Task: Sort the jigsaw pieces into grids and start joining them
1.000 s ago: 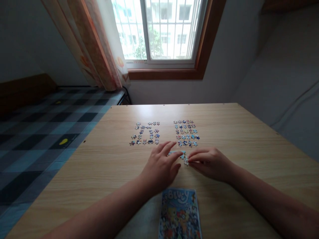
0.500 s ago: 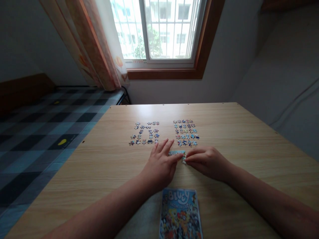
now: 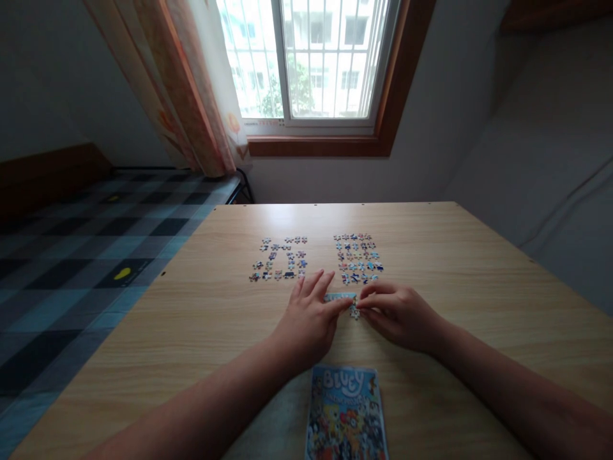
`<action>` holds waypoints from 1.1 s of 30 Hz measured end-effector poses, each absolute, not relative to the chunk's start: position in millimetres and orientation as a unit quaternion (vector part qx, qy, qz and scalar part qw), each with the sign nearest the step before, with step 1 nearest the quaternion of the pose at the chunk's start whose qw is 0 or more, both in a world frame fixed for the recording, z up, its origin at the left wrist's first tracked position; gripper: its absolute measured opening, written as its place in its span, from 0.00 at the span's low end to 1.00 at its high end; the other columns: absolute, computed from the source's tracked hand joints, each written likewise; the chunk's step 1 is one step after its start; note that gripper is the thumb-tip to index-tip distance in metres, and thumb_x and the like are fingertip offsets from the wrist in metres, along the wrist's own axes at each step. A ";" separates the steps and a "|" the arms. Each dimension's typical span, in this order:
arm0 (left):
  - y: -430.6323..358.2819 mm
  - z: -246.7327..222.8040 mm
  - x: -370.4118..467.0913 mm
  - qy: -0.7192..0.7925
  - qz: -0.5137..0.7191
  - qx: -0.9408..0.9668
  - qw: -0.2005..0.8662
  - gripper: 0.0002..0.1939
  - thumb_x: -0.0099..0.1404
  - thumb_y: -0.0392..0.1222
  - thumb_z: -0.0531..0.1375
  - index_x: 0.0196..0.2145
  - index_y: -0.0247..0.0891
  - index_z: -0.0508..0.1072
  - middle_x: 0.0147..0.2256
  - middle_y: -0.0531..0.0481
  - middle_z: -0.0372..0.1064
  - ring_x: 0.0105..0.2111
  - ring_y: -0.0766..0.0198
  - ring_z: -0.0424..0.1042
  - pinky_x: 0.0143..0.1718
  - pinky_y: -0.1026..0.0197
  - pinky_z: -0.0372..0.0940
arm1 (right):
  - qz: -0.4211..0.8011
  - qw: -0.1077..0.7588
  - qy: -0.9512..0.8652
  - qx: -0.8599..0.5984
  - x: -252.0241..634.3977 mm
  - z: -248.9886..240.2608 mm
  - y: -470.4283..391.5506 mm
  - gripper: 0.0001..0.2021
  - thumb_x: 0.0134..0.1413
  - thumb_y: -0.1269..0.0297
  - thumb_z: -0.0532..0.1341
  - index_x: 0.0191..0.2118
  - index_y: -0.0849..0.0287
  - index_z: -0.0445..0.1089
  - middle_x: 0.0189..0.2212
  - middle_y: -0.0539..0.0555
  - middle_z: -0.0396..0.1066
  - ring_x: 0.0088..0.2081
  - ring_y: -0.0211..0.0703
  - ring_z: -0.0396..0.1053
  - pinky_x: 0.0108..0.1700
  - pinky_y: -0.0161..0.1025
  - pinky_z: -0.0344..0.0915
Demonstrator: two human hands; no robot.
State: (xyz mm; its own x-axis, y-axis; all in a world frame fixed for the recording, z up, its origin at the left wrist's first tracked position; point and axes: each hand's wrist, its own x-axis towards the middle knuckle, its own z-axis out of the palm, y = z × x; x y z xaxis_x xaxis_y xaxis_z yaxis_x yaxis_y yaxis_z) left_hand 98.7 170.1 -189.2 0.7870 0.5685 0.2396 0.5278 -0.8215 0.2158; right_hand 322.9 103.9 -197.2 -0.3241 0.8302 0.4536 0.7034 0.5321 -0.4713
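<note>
A small joined strip of jigsaw puzzle (image 3: 339,296) lies on the table, light blue along its top edge. My left hand (image 3: 311,316) rests over it with fingers spread, its index finger reaching to the strip's right end and covering part of it. On that right side, my right hand (image 3: 395,310) pinches with thumb and index finger at a puzzle piece (image 3: 355,314) at the lower corner. The fingertips hide some of the piece's edge, and whether it is locked into the strip I cannot tell.
Loose puzzle pieces lie in rows in a left group (image 3: 290,275) and a right group (image 3: 359,262) beyond my hands. A Bluey picture sheet (image 3: 347,415) lies near me on the wooden table (image 3: 201,306). A checked bed (image 3: 90,255) stands at left, a window (image 3: 325,64) ahead.
My right thumb and index finger have shifted slightly at the corner piece. My left hand keeps its place on the strip. The whole view has moved down a little.
</note>
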 end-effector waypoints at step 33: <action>184.0 -176.3 91.2 0.321 0.239 0.914 0.072 0.13 0.65 0.34 0.53 0.41 0.39 0.76 0.38 0.45 0.74 0.36 0.57 0.72 0.39 0.52 0.69 | 0.093 0.341 -0.768 -0.534 323.8 -194.2 106.9 0.08 0.56 0.69 0.60 0.34 0.59 0.78 0.34 0.55 0.72 0.33 0.37 0.68 0.33 0.34 0.64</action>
State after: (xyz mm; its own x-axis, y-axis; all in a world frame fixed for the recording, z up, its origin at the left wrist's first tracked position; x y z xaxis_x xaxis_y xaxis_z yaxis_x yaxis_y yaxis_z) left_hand 91.2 184.0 -176.3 0.6801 0.6204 0.3905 0.5515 -0.7840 0.2849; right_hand 323.8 106.9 -194.2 -0.1974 0.8840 0.4238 0.7569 0.4121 -0.5072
